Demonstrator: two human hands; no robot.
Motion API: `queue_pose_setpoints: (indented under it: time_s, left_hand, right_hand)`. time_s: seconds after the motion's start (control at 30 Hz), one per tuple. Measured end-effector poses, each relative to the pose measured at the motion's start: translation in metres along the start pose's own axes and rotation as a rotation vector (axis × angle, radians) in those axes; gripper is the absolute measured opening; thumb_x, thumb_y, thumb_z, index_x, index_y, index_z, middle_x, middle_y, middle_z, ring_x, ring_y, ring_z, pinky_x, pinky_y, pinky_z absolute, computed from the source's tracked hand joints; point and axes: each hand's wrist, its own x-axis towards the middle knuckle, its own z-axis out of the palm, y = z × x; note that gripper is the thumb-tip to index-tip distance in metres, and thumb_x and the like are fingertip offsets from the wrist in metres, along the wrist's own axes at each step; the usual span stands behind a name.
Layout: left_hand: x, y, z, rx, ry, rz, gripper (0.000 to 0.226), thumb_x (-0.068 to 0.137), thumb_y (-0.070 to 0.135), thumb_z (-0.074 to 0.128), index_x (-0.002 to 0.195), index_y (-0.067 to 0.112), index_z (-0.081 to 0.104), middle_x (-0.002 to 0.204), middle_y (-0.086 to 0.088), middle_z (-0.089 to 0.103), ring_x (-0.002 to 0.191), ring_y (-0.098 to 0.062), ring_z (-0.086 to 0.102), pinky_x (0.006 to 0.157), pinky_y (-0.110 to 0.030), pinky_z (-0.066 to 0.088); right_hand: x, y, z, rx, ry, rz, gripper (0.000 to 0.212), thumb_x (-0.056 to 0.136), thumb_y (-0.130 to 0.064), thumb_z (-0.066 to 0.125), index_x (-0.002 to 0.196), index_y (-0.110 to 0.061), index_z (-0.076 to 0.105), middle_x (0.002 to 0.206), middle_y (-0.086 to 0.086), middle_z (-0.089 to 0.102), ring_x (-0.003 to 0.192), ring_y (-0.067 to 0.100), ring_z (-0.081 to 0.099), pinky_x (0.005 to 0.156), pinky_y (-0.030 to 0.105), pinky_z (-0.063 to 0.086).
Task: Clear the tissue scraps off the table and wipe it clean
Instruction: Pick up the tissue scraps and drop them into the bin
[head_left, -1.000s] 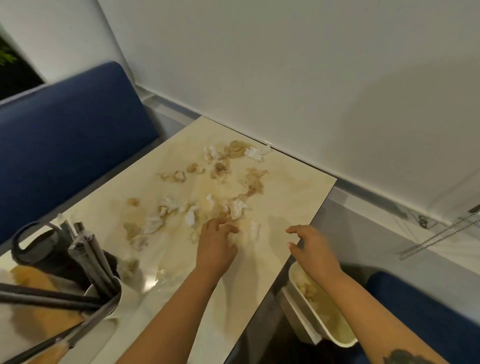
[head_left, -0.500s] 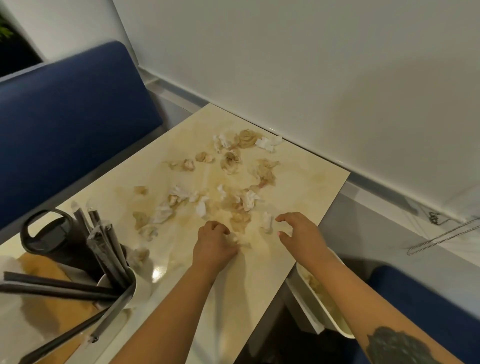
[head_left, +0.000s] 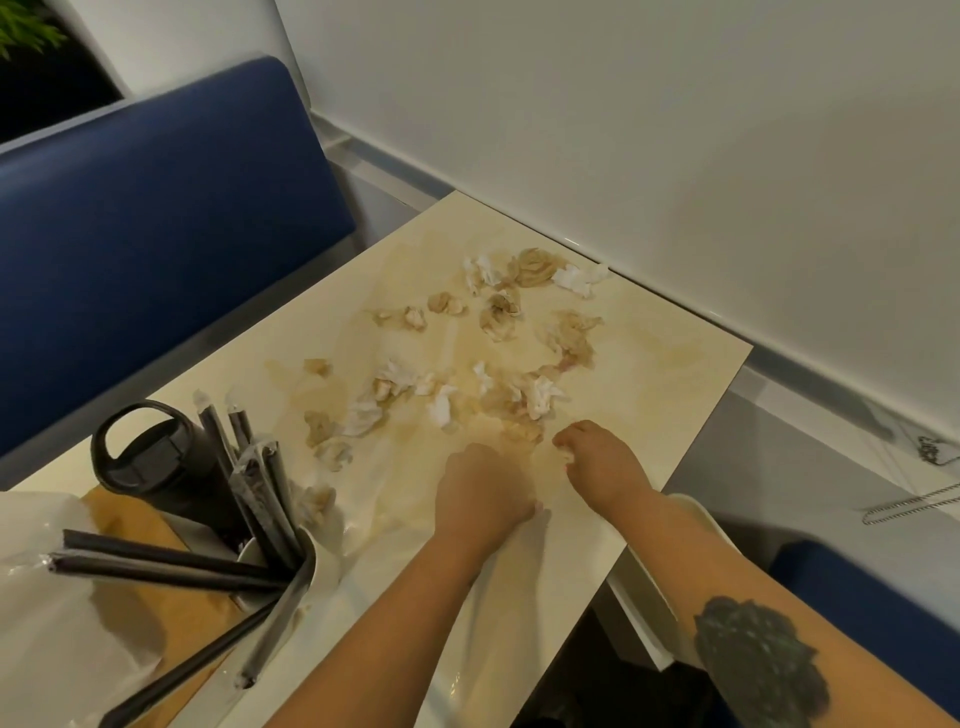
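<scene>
1. Both hands are down on the cream table (head_left: 649, 374) near its right edge; the surface is smeared with brownish stains.
2. The left hand (head_left: 480, 496) lies knuckles up with its fingers curled under; whether they hold a scrap I cannot tell from here.
3. The right hand (head_left: 605, 465) sits just beside it, fingers bent, and a bit of white tissue (head_left: 568, 455) shows pinched at the fingertips.
4. The tissue scraps (head_left: 493, 353) lie scattered over the far half of the table, from just ahead of the hands up to the wall; some are white, some soaked brown.
5. The nearest clump of scraps (head_left: 540, 397) is right in front of both hands, almost touching the knuckles.
6. A white bin (head_left: 696, 512) stands below the table's right edge, under the right forearm, which carries a dark tattoo (head_left: 761, 660).
7. On the left of the table: a black flask with a loop handle (head_left: 150, 460); beside it a white cup (head_left: 306, 561) stuffed with black wrapped straws (head_left: 260, 483), several fallen outward.
8. A blue bench back (head_left: 156, 234) stands beyond the table's left side.
</scene>
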Motion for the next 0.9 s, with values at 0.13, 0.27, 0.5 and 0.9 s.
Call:
queue_pose_setpoints:
  time_s: [0.13, 0.27, 0.5, 0.9]
  left_hand:
    - [0.002, -0.002, 0.003, -0.025, 0.020, 0.031, 0.023, 0.083, 0.033, 0.062, 0.103, 0.023, 0.068, 0.117, 0.004, 0.049, 0.110, -0.019, 0.042, 0.085, -0.025, 0.041]
    - [0.005, 0.000, 0.003, -0.083, -0.007, 0.022, 0.015, 0.081, 0.019, 0.062, 0.096, 0.017, 0.066, 0.110, 0.003, 0.049, 0.104, -0.017, 0.044, 0.077, -0.029, 0.045]
    - [0.010, -0.005, 0.003, -0.140, -0.016, 0.096, 0.016, 0.073, -0.002, 0.055, 0.084, 0.008, 0.060, 0.088, -0.001, 0.048, 0.078, -0.020, 0.047, 0.062, -0.028, 0.036]
    - [0.015, 0.046, 0.000, -0.359, 0.053, 0.309, 0.012, 0.069, -0.002, 0.067, 0.077, 0.006, 0.065, 0.085, -0.001, 0.055, 0.077, -0.016, 0.051, 0.059, -0.014, 0.030]
  right_hand:
    - [0.000, 0.000, 0.004, -0.081, 0.023, -0.023, 0.040, 0.083, 0.010, 0.044, 0.113, -0.012, 0.061, 0.111, 0.007, 0.053, 0.104, 0.027, 0.051, 0.080, 0.034, 0.044]
    - [-0.003, 0.000, 0.005, -0.102, 0.014, -0.038, 0.037, 0.080, 0.011, 0.040, 0.104, -0.009, 0.059, 0.103, 0.010, 0.051, 0.093, 0.026, 0.047, 0.069, 0.032, 0.038]
    - [-0.013, 0.005, 0.003, -0.008, 0.119, 0.017, 0.029, 0.085, 0.006, 0.044, 0.099, -0.012, 0.063, 0.098, 0.004, 0.056, 0.089, 0.021, 0.052, 0.067, 0.027, 0.033]
    - [-0.087, 0.046, -0.038, 0.324, 0.520, 0.313, 0.025, 0.088, 0.002, 0.049, 0.086, -0.018, 0.065, 0.099, 0.001, 0.061, 0.088, 0.017, 0.057, 0.078, 0.030, 0.046]
